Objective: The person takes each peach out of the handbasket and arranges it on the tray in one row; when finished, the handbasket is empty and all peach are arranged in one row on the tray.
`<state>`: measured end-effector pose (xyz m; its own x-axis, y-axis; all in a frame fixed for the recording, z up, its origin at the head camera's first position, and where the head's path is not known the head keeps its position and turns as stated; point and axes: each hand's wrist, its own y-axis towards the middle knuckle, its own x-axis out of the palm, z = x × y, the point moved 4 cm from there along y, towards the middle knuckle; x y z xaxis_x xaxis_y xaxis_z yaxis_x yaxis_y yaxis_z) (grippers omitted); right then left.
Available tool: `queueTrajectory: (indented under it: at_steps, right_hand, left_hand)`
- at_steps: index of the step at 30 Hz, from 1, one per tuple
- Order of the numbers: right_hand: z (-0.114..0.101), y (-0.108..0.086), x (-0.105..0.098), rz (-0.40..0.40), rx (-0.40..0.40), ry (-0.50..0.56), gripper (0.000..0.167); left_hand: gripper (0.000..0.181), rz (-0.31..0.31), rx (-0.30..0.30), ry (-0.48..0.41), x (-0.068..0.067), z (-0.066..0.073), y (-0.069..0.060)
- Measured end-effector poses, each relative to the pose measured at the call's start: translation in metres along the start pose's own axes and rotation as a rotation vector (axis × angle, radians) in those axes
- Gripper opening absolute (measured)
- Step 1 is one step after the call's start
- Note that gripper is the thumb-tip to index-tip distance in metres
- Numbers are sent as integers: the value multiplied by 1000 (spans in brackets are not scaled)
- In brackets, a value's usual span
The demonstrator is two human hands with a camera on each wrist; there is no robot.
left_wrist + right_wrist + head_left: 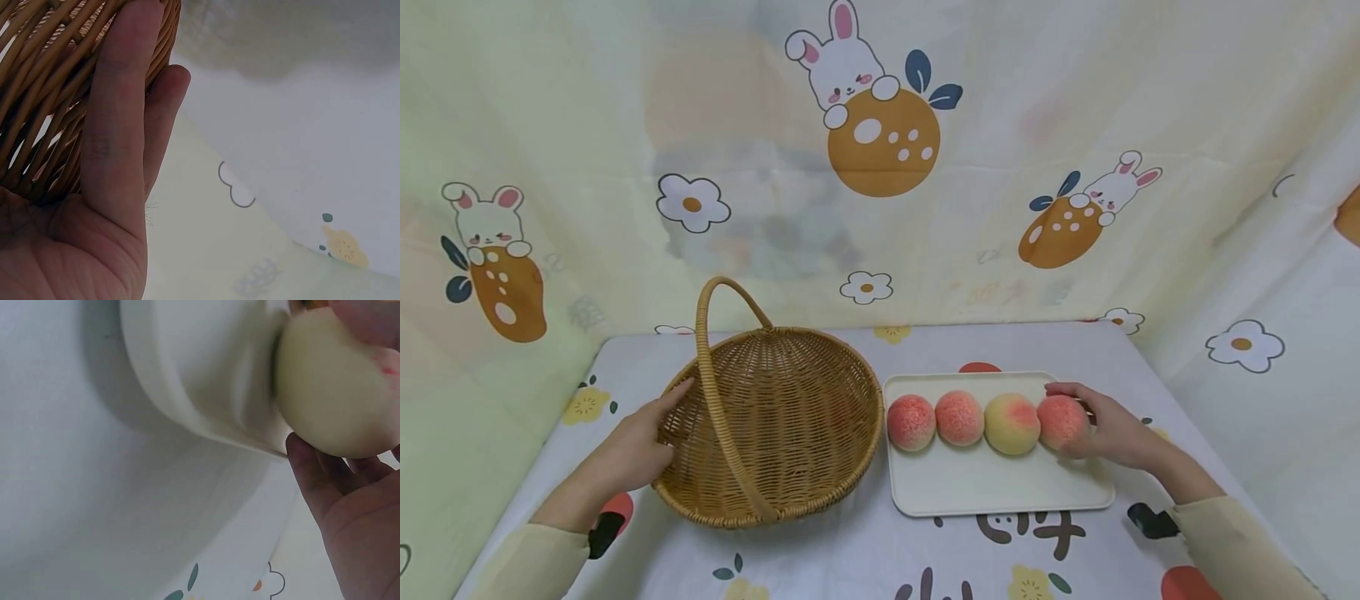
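Observation:
A brown wicker basket (805, 408) with an arched handle stands on the left, tilted so that its inside faces me. My left hand (628, 450) touches its left side; in the left wrist view, straight fingers (115, 137) lie against the woven wall. To the right is a cream rectangular tray (985, 492) bearing a row of peaches. My right hand (1116, 429) grips the rightmost peach (1060, 421), fingers and thumb around it. The right wrist view shows this peach's pale side (337, 387). Whether it is lifted off the tray, I cannot tell.
Left of the held peach sit a yellow peach (1011, 429) with a red blush and two pinkish-red peaches, a lighter one (959, 418) and a darker one (912, 423). The basket's right rim nearly meets the tray. A printed curtain (760, 250) hangs behind the cloth-covered table (655, 550).

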<state>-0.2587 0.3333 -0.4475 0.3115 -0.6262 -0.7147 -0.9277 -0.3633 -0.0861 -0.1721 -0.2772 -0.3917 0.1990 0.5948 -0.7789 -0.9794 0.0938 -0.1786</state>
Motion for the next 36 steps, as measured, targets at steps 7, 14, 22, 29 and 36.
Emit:
queueTrajectory:
  at_steps: [7,14,22,29,36]
  right_hand:
    - [5,-1,2,-2,-9,38,82]
    - [8,2,3,12,-8,47,82]
    - [10,2,1,13,8,33,81]
    - [9,-1,1,8,18,33,80]
    - [-2,-3,0,-15,-2,19,90]
  left_hand:
    - [92,-5,-5,3,-1,-2,0]
    - [92,-1,6,3,-1,-2,2]
    - [91,-4,28,-5,2,1,6]
    - [93,-23,33,-11,1,0,8]
    - [96,-36,43,-19,-4,-3,10]
